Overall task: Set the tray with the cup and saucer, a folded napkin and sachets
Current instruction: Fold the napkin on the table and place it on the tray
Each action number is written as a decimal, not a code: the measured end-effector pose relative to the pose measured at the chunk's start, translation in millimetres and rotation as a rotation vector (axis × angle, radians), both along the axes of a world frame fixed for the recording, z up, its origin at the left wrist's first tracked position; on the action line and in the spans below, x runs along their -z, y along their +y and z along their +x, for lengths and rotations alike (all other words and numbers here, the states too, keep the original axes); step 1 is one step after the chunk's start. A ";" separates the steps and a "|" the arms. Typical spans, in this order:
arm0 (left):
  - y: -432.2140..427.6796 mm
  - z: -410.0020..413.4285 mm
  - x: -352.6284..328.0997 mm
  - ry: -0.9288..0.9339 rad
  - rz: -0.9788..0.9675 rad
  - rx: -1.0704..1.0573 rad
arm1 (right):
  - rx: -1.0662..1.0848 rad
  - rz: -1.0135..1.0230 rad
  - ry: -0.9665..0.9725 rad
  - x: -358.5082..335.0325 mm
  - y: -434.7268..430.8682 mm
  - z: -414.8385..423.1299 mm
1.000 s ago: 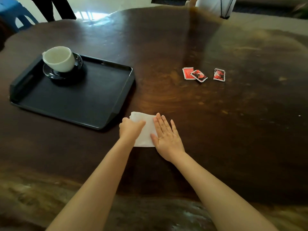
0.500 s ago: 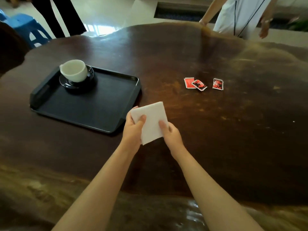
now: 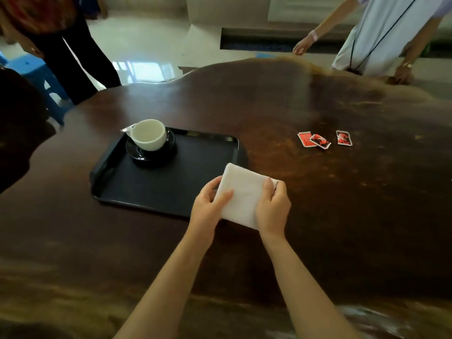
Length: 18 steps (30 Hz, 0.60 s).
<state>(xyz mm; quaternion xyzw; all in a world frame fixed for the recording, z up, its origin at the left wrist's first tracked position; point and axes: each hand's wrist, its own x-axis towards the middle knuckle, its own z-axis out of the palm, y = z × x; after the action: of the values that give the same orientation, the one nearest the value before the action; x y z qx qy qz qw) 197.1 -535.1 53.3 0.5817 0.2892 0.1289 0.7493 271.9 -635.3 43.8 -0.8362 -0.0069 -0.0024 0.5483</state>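
Nearest to the camera, the left hand (image 3: 208, 206) and the right hand (image 3: 272, 206) both gripped the folded napkin (image 3: 244, 194), each thumb on top and the fingers underneath, and held it above the right front corner of the black tray (image 3: 171, 192). The napkin looked white, square and flat, with several layers. It was probably very light and soft, so it would bend or open if held by one corner; holding two opposite edges seemed the safe way. Farther on the tray, the white cup (image 3: 149, 134) stood on a dark saucer (image 3: 151, 151); both seemed fragile and best moved by the saucer. Beyond, three red sachets (image 3: 324, 140) lay on the wooden table (image 3: 342, 204), thin and easy to pinch.
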 end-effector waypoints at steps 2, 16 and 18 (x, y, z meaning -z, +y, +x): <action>30.7 -2.2 -4.9 0.095 0.368 0.037 | -0.121 -0.030 -0.103 -7.8 21.9 -7.5; 78.0 -0.8 10.2 0.070 0.604 -0.171 | -0.013 -0.323 -0.060 -11.5 78.9 -27.7; 78.8 2.1 14.9 0.091 0.630 -0.202 | -0.041 -0.299 -0.106 -5.3 82.5 -24.4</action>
<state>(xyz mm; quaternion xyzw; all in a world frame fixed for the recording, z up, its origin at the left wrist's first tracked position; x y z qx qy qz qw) 199.2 -456.3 38.4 0.7585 0.3244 0.2593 0.5023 247.5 -552.8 49.1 -0.9069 -0.0534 -0.0342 0.4165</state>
